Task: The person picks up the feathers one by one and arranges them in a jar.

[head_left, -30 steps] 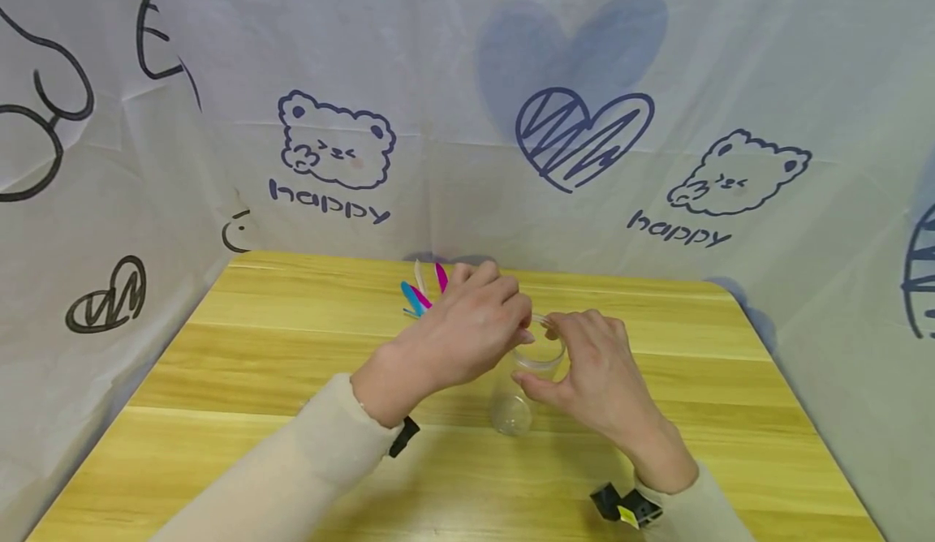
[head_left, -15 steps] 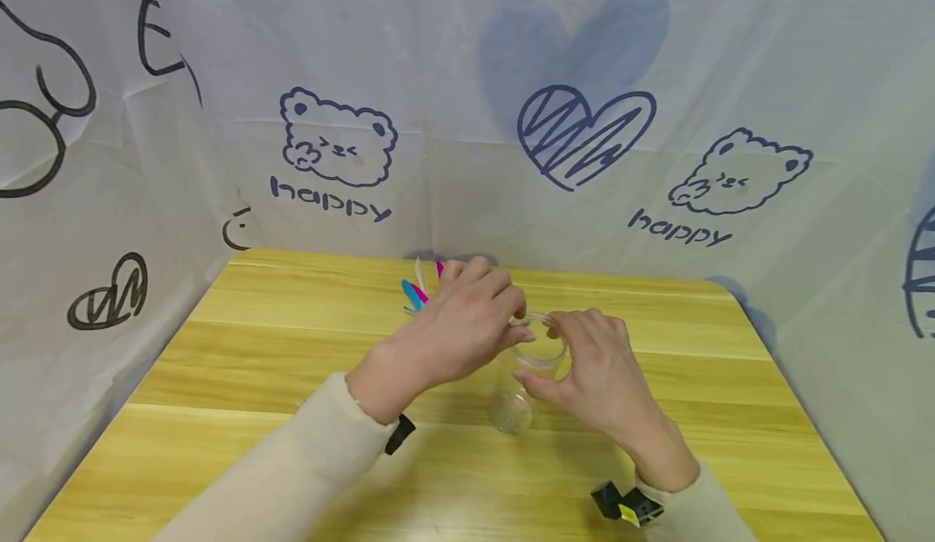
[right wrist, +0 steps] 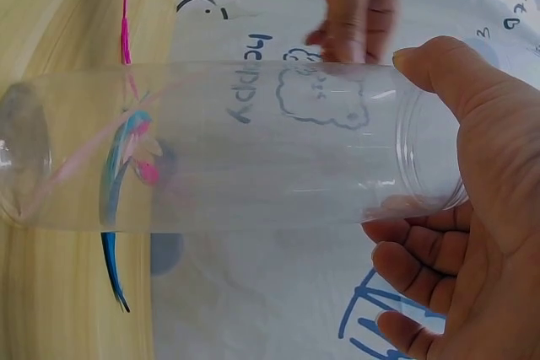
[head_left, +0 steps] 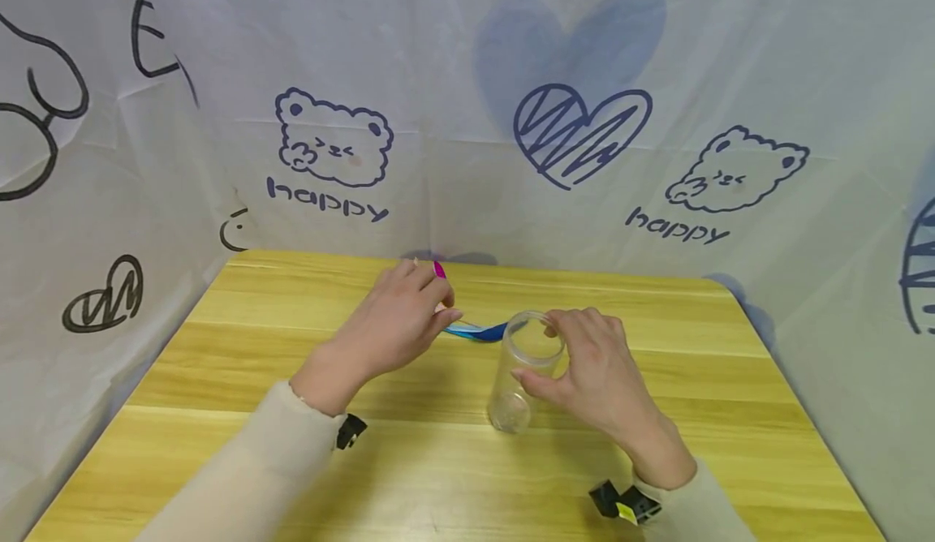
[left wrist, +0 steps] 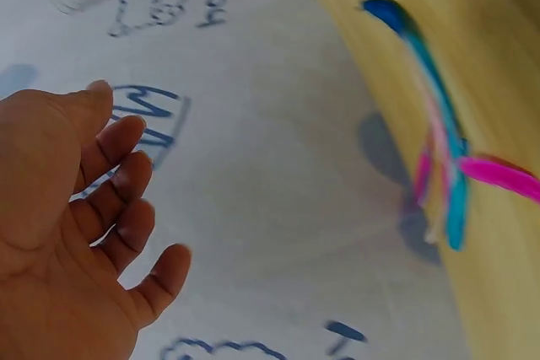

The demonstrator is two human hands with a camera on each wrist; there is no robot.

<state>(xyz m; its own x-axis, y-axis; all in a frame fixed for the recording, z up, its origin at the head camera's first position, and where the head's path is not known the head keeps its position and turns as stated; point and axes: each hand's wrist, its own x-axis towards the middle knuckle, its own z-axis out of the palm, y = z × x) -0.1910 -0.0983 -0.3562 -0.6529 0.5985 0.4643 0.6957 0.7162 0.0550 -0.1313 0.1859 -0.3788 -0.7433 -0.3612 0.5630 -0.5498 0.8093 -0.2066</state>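
Note:
My right hand (head_left: 592,363) grips a clear plastic jar (head_left: 504,380) near its open rim, thumb on one side and fingers on the other. The jar stands upright on the wooden table. My left hand (head_left: 394,315) is to the left of it, fingers loosely bent, and the left wrist view shows nothing in its grasp. In the head view this hand partly covers a small pile of feathers: a blue feather (head_left: 478,332) points toward the jar and a magenta feather (head_left: 439,269) sticks up behind. A pale pink strip (right wrist: 93,137) shows through the jar's wall.
The light wooden table (head_left: 694,412) backs onto a white cloth wall (head_left: 453,177) with printed bears and hearts. Cloth also hangs along the left and right sides. Black wrist cameras (head_left: 626,503) sit below both hands.
My left hand has drawn away from the jar's mouth to the left, uncovering the blue feather and hiding more of the pile. My right hand and the jar stay in place.

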